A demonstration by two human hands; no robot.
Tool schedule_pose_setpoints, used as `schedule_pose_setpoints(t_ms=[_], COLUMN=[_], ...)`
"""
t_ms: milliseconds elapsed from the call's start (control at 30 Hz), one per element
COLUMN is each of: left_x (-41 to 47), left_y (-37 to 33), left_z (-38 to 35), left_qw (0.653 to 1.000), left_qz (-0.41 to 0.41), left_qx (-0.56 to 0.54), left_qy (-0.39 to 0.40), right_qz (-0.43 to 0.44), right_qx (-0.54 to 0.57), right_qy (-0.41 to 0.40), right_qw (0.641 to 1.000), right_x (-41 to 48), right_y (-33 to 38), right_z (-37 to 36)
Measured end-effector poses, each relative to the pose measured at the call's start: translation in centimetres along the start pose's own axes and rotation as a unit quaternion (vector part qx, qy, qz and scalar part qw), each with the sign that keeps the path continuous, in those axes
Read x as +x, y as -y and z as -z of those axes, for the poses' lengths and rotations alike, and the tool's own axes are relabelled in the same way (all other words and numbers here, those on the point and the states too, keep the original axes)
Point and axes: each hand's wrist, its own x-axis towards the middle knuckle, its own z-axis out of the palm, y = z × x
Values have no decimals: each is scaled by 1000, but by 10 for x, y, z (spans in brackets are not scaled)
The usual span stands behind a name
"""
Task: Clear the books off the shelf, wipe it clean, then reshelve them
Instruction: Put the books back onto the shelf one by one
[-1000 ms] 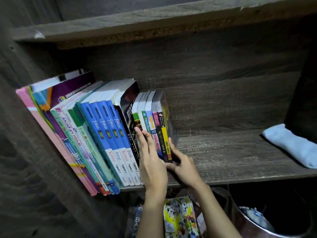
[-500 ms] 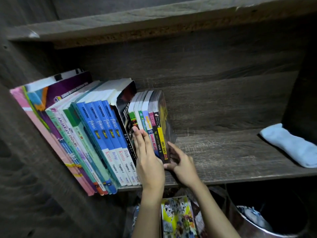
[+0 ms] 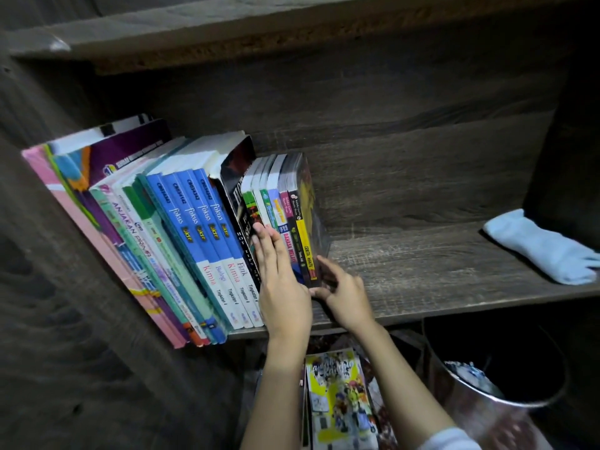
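Note:
A row of books leans left on the dark wooden shelf (image 3: 422, 274): large colourful workbooks (image 3: 97, 222), several blue textbooks (image 3: 207, 235) and a small set of thin paperbacks (image 3: 292, 203) at the right end. My left hand (image 3: 282, 280) lies flat with straight fingers against the spines of the thin paperbacks. My right hand (image 3: 341, 287) touches the bottom right corner of the last paperback, thumb at its spine and fingers along its cover. A light blue cloth (image 3: 539, 251) lies folded at the shelf's right end.
Below the shelf, a yellow comic-style book (image 3: 341, 397) stands among other items. A shiny metal bin (image 3: 487, 404) sits at the lower right. The shelf's left wall (image 3: 48, 287) backs the books; another board (image 3: 292, 24) runs above.
Both hands stay at the thin paperbacks and have slid slightly deeper against them. The books stand a little more upright and tighter together.

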Motion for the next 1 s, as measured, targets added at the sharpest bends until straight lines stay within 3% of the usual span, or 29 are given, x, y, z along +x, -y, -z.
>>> schedule_pose_setpoints(t_ms=[133,267,367,500,567,633,733,833,1000], left_x=[-4,-13,-21,-36,-45,-57,-80,-98,-110], left_y=[-2,4,12,23,26,27,28,35,59], left_z=[6,11,15,24,28,28,25,14,-14], left_qw=[1000,995,990,985,984,985,990,988,937], left_qz=[-8,-41,-45,-46,-45,-23,40,112,241], left_qx=[11,-19,-47,-112,-119,-118,-117,-90,-61], left_qy=[16,-94,-125,-125,-126,-127,-64,63,244], right_qz=[-8,0,-5,-31,-36,-29,-52,-102,-191], right_qx=[-71,-63,-23,17,3,-36,-123,-204,-263], right_qy=[-10,21,35,-79,-176,-210,-148,-50,95], right_qw=[997,998,999,996,984,977,980,972,941], right_x=[-3,-3,-5,-30,-47,-64,-88,-103,-106], right_y=[0,4,5,6,11,14,7,-10,-47], right_z=[-3,5,8,13,16,20,22,28,30])
